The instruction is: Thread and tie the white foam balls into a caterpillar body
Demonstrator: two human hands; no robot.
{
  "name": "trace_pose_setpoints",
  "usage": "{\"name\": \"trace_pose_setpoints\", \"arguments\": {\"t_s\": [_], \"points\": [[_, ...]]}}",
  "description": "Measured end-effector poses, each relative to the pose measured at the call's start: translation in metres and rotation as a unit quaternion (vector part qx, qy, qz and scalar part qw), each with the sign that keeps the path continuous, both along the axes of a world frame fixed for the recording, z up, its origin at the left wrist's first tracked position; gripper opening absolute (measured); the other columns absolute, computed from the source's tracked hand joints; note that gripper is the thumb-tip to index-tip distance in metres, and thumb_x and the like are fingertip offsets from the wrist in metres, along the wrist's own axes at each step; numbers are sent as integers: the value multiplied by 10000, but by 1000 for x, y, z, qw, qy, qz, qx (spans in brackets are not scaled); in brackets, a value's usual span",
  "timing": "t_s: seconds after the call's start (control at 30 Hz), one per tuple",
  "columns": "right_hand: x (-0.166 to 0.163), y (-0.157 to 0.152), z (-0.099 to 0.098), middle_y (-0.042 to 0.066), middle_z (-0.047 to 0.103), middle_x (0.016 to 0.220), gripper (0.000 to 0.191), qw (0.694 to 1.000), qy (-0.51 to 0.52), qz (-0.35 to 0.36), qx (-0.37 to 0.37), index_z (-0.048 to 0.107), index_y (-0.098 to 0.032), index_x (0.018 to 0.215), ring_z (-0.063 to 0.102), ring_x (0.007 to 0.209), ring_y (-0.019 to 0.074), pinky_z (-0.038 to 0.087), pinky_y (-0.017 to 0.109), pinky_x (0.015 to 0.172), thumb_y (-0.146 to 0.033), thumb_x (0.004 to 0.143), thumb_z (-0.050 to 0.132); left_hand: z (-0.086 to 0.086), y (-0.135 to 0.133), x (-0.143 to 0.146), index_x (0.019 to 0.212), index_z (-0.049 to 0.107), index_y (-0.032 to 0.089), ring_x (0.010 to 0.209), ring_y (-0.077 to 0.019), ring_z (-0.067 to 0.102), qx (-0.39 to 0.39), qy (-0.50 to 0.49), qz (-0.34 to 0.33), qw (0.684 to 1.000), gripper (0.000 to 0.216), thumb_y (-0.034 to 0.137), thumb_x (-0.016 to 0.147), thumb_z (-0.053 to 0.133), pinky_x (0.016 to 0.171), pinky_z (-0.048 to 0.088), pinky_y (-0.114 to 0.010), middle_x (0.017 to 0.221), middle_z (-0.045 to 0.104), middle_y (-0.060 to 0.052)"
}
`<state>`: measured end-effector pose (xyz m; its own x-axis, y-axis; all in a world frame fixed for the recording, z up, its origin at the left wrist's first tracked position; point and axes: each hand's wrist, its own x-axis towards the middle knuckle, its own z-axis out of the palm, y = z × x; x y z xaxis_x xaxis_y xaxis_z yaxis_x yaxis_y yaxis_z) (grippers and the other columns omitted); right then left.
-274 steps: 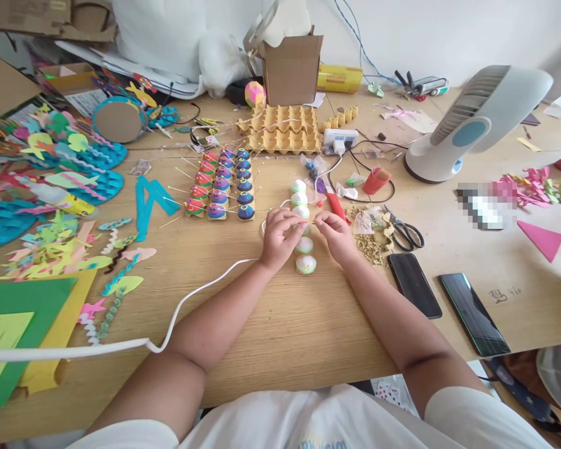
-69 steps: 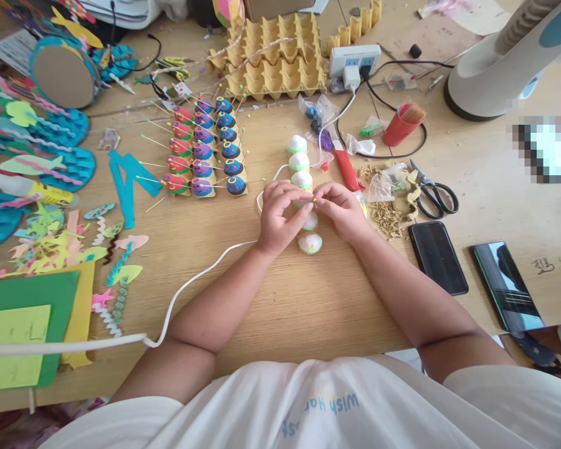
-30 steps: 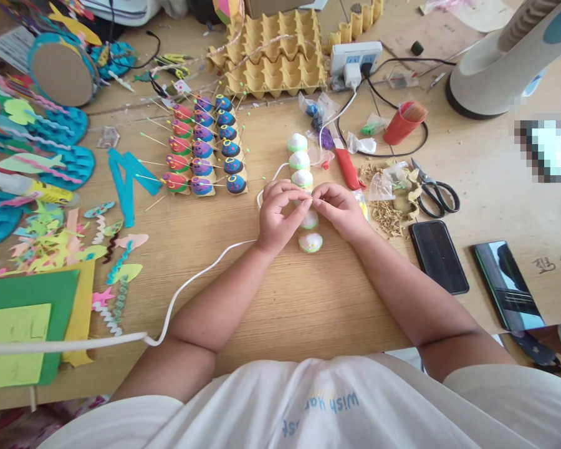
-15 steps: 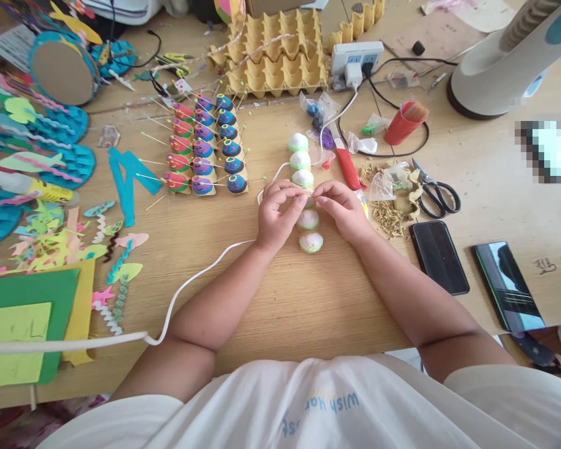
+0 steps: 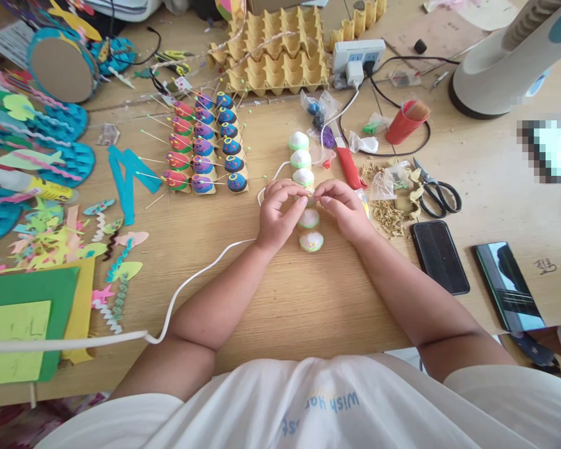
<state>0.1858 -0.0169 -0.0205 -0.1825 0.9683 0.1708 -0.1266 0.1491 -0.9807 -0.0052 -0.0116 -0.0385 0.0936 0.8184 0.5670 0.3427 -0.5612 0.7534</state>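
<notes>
At frame centre, left hand (image 5: 275,215) and right hand (image 5: 343,209) pinching a thin stick over white domes (image 5: 311,241), painted shells (image 5: 206,149) left, scissors (image 5: 437,193) and phones (image 5: 439,255) right on counter (image 5: 308,299).

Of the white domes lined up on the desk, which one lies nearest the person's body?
The white dome at the near end of the line, just below both hands; the other domes sit farther up toward the power strip.

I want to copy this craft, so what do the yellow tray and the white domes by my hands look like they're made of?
Yellow tray: moulded paper pulp, matte, with egg-cup dimples. White domes: probably cut egg-carton cups painted white with green rims; the paint hides the base, so that is uncertain.
</notes>
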Motion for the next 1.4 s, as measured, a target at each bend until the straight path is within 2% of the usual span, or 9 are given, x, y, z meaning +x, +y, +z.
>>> {"name": "trace_pose_setpoints", "arguments": {"t_s": [0.2, 0.37, 0.53, 0.97, 1.4], "points": [[0, 0, 1, 17, 727, 942, 203, 1000, -12, 2, 8, 736, -256, 939, 648, 932, 199, 544, 367, 899, -452, 910, 780, -1, 0, 1, 985, 759, 293, 1139, -230, 747, -1, 18, 5, 1000, 210, 464, 1074, 676, 1125, 572, -458, 1059, 805, -27], [0, -1, 2, 16, 733, 941, 158, 1000, -15, 3, 17, 739, -251, 931, 656, 924, 192, 541, 357, 892, -407, 920, 760, -2, 0, 3, 976, 780, 291, 1113, -230, 743, 3, -28, 1, 1000, 158, 426, 1044, 734, 1100, 566, -438, 1042, 809, -23], [1, 1, 0, 13, 732, 936, 164, 999, -20, 9, 32, 728, -245, 935, 656, 911, 187, 545, 350, 875, -408, 928, 745, -3, 0, 2, 982, 776, 295, 1114, -226, 738, 10, -34, -7, 999, 129, 398, 1049, 739, 1101, 550, -429, 1050, 805, -12], [1, 1, -1, 12, 729, 935, 156, 999, -29, 14, 35, 733, -244, 950, 654, 914, 189, 539, 354, 869, -399, 936, 741, -4, 1, 2, 990, 780, 290, 1124, -233, 742, 4, -20, -5, 1000, 144, 414, 1049, 736, 1095, 550, -436, 1058, 806, -19], [1, 0, 0, 13, 731, 935, 158, 999, -31, 13, 29, 731, -245, 941, 652, 907, 187, 544, 352, 861, -403, 930, 737, -2, 0, 3, 975, 789, 297, 1102, -231, 737, 6, -49, -15, 999, 143, 416, 1045, 751, 1081, 541, -439, 1036, 810, -13]]}}
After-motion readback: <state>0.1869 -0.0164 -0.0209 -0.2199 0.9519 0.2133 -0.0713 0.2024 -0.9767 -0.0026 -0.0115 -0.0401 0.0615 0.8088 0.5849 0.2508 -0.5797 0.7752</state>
